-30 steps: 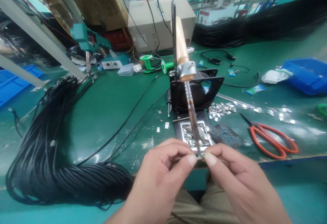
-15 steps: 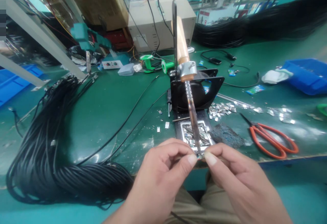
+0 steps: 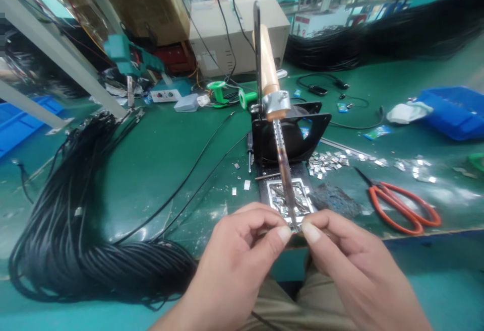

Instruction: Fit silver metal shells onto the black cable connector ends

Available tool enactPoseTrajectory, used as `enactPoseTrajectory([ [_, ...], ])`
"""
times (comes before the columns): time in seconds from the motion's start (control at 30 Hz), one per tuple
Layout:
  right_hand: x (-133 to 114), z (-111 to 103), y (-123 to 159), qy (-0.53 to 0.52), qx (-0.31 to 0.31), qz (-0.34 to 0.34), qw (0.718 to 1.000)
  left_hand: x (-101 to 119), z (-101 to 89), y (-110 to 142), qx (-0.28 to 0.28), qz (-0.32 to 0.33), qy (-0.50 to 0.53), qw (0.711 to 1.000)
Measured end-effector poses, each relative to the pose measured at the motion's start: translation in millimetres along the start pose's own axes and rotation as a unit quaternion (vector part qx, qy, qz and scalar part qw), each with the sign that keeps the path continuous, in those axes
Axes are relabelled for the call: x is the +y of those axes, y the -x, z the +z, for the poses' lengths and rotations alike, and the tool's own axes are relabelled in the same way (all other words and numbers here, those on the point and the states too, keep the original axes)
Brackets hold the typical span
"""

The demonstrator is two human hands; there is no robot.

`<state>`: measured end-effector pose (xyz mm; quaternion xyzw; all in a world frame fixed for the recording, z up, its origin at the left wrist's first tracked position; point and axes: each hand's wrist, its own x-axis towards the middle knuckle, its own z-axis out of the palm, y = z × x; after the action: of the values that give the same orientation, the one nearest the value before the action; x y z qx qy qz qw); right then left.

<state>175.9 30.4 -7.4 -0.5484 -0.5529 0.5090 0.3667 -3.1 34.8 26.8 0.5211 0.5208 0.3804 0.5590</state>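
Observation:
My left hand (image 3: pixel 249 250) is closed in a pinch just left of the soldering iron (image 3: pixel 285 170) tip. A black cable (image 3: pixel 264 321) comes out from beneath this hand; its end is hidden by the fingers. On the other side of the tip, my right hand (image 3: pixel 348 255) pinches something too small to make out, its thumb almost meeting the left one. The iron has a wooden handle and points down, clamped in a black metal stand (image 3: pixel 291 134). Behind the fingertips lies a metal tray (image 3: pixel 269 190) with small metal pieces in it.
Left, a thick bundle of black cables (image 3: pixel 124 270) hangs over the bench edge. Orange-handled scissors (image 3: pixel 401 207) and a dark scouring pad (image 3: pixel 335 201) lie to the right. Small metal connector pieces (image 3: pixel 328 162) are scattered by the stand. A blue bin (image 3: pixel 457 114) stands farther right.
Both hands stay at the iron's tip in nearly the same pinch. The right fingertips have shifted very slightly up and left.

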Motion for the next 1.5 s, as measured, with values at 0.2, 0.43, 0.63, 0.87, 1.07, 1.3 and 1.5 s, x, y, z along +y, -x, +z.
enactPoseTrajectory([
  [0.2,-3,3,3,-0.012,0.027,0.012,0.999,1,-0.2,0,0.001,0.002,-0.003,1.000],
  [0.43,-3,3,3,-0.027,0.031,0.013,0.999,1,-0.2,0,-0.006,0.002,-0.006,1.000],
  [0.63,-2,3,2,-0.021,0.028,-0.004,0.999,1,-0.1,1,-0.003,0.000,-0.011,1.000],
  [0.87,5,-1,1,0.008,0.016,-0.037,0.999,-2,-0.6,2,-0.001,-0.009,-0.013,1.000],
  [1.07,7,-6,0,0.037,-0.018,-0.040,0.998,-3,-0.4,3,-0.003,-0.011,-0.013,1.000],
  [1.3,7,-4,2,0.038,-0.025,-0.028,0.999,-3,1.5,4,0.001,-0.010,-0.007,1.000],
  [1.5,15,-5,9,0.047,-0.018,-0.042,0.998,-11,5.9,9,0.021,0.007,-0.014,1.000],
])
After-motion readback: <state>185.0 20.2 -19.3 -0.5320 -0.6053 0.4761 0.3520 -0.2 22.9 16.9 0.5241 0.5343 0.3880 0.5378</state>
